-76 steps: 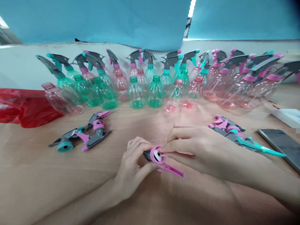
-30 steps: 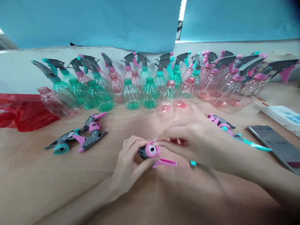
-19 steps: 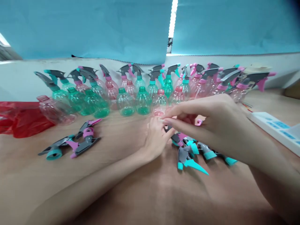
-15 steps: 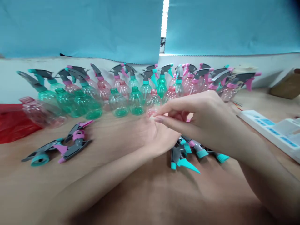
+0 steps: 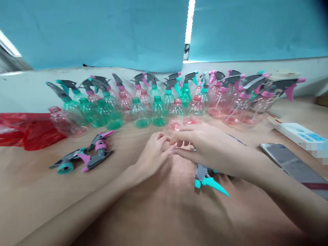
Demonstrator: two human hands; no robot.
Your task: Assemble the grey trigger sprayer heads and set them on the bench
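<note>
My left hand (image 5: 153,152) and my right hand (image 5: 207,143) meet over the table, fingertips touching. The left fingers are curled and pressed together. From the right, the other hand bends its fingers and thumb against them. Whatever lies between the fingertips is hidden and blurred. Under the right hand lies a grey and turquoise spray trigger head (image 5: 208,181), partly covered. Just beyond the hands stand a clear pink-tinted bottle (image 5: 176,114) and a green-tinted bottle (image 5: 158,112), both without heads.
Several bottles with trigger heads (image 5: 167,90) line the back wall. Loose spray heads (image 5: 99,155) lie at left, near a tilted pink bottle (image 5: 68,121) and a red plastic bag (image 5: 33,131). To the right are a phone (image 5: 289,162) and a white power strip (image 5: 299,133).
The view has shifted left. Earlier my right hand pinched a small pale thing over my left hand; now the left hand is turned knuckles up, its fingers curled against the lowered right hand.
</note>
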